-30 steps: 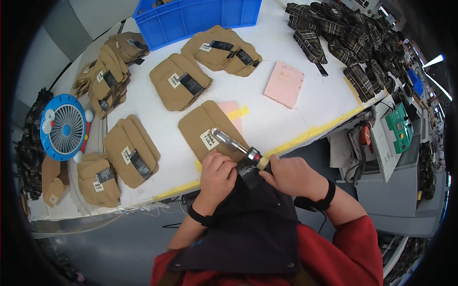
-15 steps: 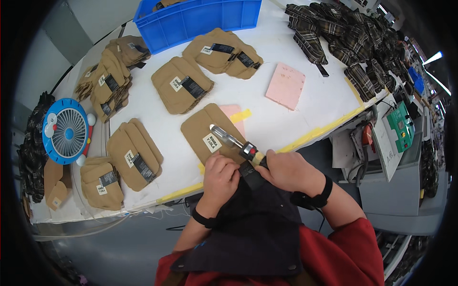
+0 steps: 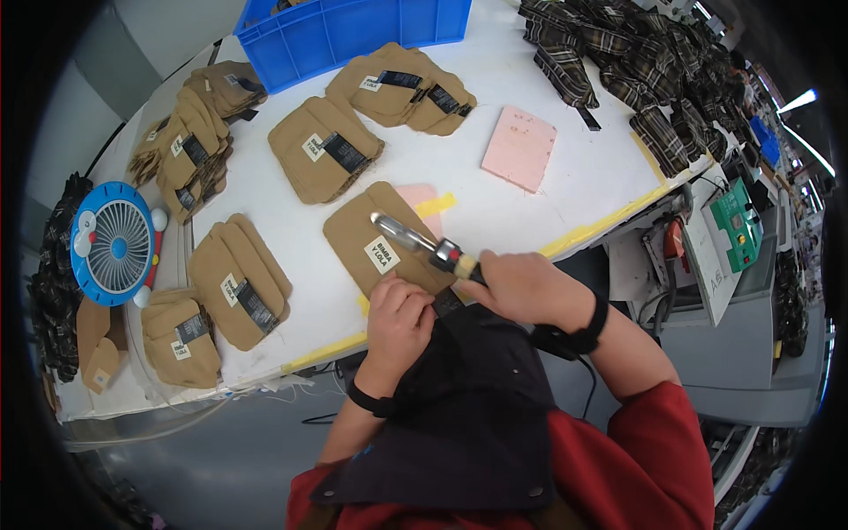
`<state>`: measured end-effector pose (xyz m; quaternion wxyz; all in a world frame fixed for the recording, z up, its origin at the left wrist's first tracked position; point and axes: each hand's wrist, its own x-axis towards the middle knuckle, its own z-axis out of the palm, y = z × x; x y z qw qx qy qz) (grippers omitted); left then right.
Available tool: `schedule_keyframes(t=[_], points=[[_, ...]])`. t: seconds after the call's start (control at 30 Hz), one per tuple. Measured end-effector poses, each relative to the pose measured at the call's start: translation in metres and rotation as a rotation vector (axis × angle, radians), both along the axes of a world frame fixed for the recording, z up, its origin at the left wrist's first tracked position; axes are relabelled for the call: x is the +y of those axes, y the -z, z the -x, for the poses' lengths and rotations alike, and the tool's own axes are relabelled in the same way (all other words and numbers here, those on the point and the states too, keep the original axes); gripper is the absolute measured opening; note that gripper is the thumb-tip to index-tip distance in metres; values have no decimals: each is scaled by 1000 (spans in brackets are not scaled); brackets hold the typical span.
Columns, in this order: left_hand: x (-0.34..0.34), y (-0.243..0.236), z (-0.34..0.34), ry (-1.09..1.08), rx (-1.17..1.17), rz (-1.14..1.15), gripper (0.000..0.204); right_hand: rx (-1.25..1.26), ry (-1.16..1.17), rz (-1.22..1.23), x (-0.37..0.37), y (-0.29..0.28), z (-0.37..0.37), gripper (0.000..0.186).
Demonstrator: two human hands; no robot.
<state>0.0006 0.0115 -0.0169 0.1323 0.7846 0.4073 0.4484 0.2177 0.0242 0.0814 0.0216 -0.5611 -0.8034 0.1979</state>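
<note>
In my right hand [image 3: 527,287] is a small handheld tool [image 3: 415,238] with a rounded shiny metal tip and a dark handle banded in beige; I cannot tell its exact kind. The tip lies over a tan fabric piece [image 3: 349,221], beside its white printed label [image 3: 382,254]. My left hand [image 3: 397,322], fingers curled together, grips the near edge of this piece; its fingertips are partly hidden. A black label [image 3: 449,303] hangs at that edge by my right hand. Under the piece, a pink sheet [image 3: 415,196] with yellow tape [image 3: 435,205] sticks out.
Stacked tan pieces [image 3: 322,150] lie beyond and to the left. A blue crate [image 3: 353,40] stands at the back, a blue fan [image 3: 115,243] far left. A pink pad [image 3: 519,148] and dark plaid fabric [image 3: 618,62] lie right; a green control box [image 3: 736,225] is beyond the table edge.
The whole view has shifted slightly, moving the table's things a little left and up. Both hands keep nearly the same place on the tan piece, the tool still over it.
</note>
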Motion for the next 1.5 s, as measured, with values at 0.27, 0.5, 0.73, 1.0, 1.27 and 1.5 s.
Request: schedule_keyframes(t=[0.27,0.5,0.73,1.0,1.27,1.5], points=[[-1,3,2,-3,-5,-20,19,-223,-16,238,-69,-56,-35,43],[-2,0,0,3,-16,-21,20,-45,-44,-17,-11,-14,-13,44],[-1,1,-1,3,2,2,21,26,23,-53,38,6,19,46],[-2,-2,0,-6,-23,20,20,-126,29,163,-65,-37,-37,44],[-1,-1,1,-1,-41,-17,19,-183,-31,151,-42,-46,-35,43],[1,-4,-2,7,-15,-2,20,-29,-9,-39,41,1,9,46]])
